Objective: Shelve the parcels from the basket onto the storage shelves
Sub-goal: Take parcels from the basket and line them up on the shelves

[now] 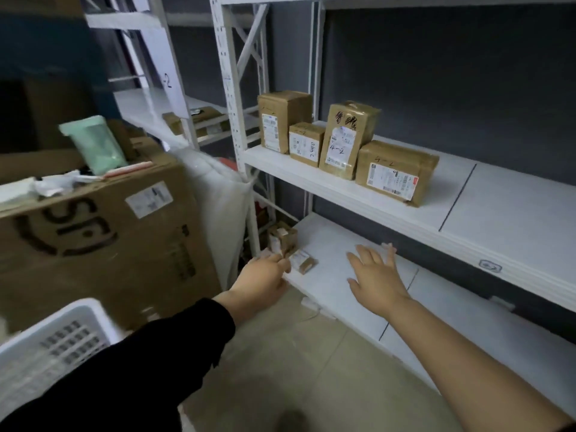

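Observation:
My left hand, in a black sleeve, reaches to the left end of the lower white shelf. Its curled fingertips meet a small brown parcel lying there; I cannot tell whether they grip it. Just behind stands another small taped parcel. My right hand hovers over the same shelf with fingers spread, holding nothing. On the shelf above, several brown labelled parcels stand in a row. The white plastic basket is at the lower left; its contents are hidden.
A large cardboard box stands at the left with a green mailer and papers on top. A white sack leans between it and the shelf post. A second shelf unit behind holds more parcels.

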